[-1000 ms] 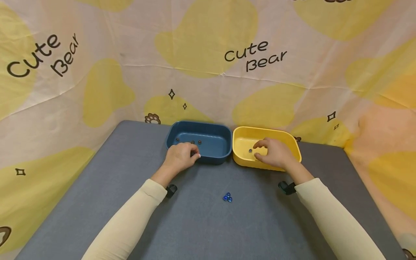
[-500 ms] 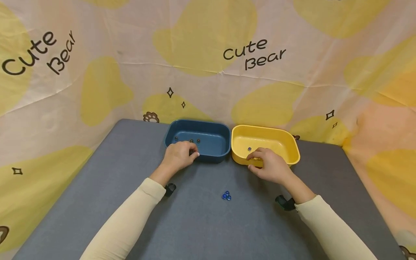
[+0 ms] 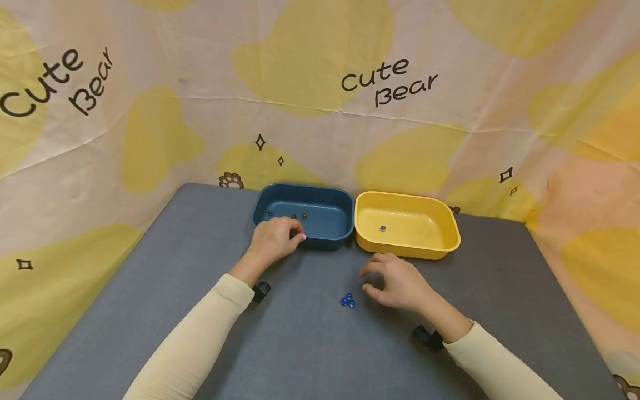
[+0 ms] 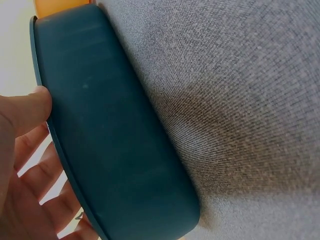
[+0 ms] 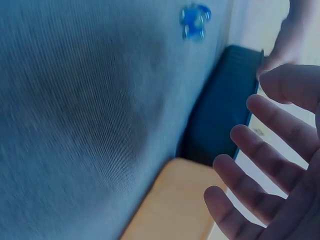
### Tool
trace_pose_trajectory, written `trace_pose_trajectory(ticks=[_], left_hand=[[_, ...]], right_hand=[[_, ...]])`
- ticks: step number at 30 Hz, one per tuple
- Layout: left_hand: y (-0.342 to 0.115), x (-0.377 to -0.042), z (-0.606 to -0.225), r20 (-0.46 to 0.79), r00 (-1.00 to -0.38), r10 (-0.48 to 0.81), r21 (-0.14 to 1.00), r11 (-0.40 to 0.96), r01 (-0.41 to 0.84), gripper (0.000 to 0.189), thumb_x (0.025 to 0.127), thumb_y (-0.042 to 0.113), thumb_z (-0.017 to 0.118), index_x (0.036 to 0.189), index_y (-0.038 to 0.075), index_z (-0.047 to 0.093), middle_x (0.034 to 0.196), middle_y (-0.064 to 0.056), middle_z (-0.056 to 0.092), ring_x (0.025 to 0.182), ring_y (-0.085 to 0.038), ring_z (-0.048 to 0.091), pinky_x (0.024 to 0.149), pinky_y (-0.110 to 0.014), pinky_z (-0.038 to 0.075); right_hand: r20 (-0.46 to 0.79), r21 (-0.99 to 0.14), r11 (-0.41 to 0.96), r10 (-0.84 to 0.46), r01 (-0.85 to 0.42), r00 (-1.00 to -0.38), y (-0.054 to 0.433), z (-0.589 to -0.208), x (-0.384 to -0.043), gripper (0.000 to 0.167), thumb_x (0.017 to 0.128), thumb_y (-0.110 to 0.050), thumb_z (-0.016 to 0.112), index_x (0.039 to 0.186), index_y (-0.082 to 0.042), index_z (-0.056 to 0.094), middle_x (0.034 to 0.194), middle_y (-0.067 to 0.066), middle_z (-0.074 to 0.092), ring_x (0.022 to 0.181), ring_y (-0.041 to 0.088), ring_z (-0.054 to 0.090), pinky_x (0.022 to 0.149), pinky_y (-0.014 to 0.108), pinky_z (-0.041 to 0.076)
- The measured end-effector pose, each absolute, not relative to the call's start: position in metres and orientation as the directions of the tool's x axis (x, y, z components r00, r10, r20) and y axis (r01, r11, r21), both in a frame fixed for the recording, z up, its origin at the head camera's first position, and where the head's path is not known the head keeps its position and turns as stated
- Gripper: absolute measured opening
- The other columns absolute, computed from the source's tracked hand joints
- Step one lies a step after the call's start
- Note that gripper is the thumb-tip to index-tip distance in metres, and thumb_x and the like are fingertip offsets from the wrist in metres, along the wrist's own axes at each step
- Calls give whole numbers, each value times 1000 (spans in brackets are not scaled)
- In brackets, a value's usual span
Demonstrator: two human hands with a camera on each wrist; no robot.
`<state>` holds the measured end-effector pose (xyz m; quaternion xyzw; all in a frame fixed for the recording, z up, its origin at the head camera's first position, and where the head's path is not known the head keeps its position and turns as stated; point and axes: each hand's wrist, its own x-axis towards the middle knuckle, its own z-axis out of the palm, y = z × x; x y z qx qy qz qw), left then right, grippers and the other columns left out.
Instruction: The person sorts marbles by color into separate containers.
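My left hand [image 3: 275,240] is at the near rim of a dark blue bin [image 3: 330,219]. In the left wrist view the thumb lies on the rim's outer side, and the fingertips are hidden behind the wall. Three small brownish marbles [image 3: 304,216] lie inside that bin. My right hand [image 3: 397,282] hovers over the table with fingers spread and nothing between them. Just left of its fingertips sits a tight cluster of blue glass marbles [image 3: 348,300]. One more marble [image 3: 383,228] lies in the yellow bin [image 3: 407,251], behind the right hand.
Both bins stand side by side at the back of a grey cloth-covered table [image 3: 300,344]. A pink and yellow printed curtain [image 3: 295,66] hangs directly behind them and along both sides.
My right hand has drawn back from above the yellow bin, moving nearer and leftward to beside the blue marbles. The left hand has stayed at the blue bin's rim.
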<state>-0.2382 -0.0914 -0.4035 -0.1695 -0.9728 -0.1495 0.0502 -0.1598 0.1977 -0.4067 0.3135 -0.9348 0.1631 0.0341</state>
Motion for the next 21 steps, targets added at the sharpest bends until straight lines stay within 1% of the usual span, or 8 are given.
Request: trace_pose_trajectory(ticks=[6,12,17,21], left_hand=[[-91,-238,-403,148,-938,314,271,899,344,12,90,36,67,92,26,74,85,5,68,69,-12,59,60,-33,47],[-92,-239,-406,155,-936,315,271,898,347,12,90,36,67,91,26,73,85,5,68,70,-12,60,60,-33,47],[-92,-239,-406,164,-934,317,277,894,352,12,89,36,68,90,25,73,85,5,68,69,-13,60,59,-33,47],[-92,-238,-405,161,-934,318,282,893,352,13,89,37,68,90,25,73,85,5,69,70,-13,60,59,-33,47]], right_hand=[[136,-268,753,-587,-600,-798,190,-414,-151,15,80,-29,74,94,-23,73,92,-7,64,84,9,54,70,28,49],[167,-232,735,-615,-637,-771,184,-424,-145,16,77,-29,76,91,-22,73,89,-6,63,81,10,52,64,26,47],[153,-219,742,-616,-634,-773,180,-430,-141,15,76,-30,78,88,-22,73,89,-9,63,78,9,51,62,24,44],[140,-214,748,-613,-629,-777,178,-432,-139,14,76,-29,79,87,-23,73,89,-10,62,76,8,49,60,22,43]])
